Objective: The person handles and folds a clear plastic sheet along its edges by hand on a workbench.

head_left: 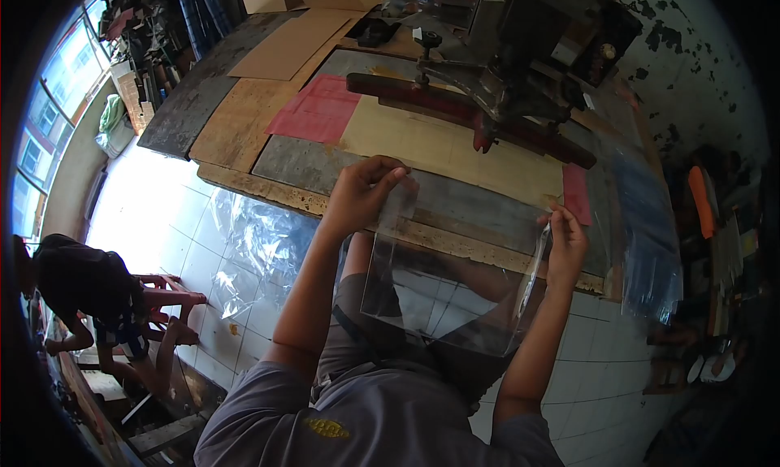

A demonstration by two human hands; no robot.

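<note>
A clear plastic sheet [455, 292] hangs between my two hands in front of the table's front edge, its lower part over my lap. My left hand [363, 192] pinches its upper left corner. With fingers closed, my right hand [566, 244] grips the upper right corner, where the edge shows as a bright fold. Just beyond the hands, a pale yellow strip [439, 150] with a red piece [315, 110] at its left end lies on the grey plate. Above the strip stands a press machine with a long dark red bar [455, 114].
Clear plastic sheets [646, 231] are stacked on the table's right side. Brown cardboard [292, 45] lies at the back left. More clear plastic [264, 244] is on the tiled floor. Another person [106, 304] sits at lower left beside a red stool [175, 296].
</note>
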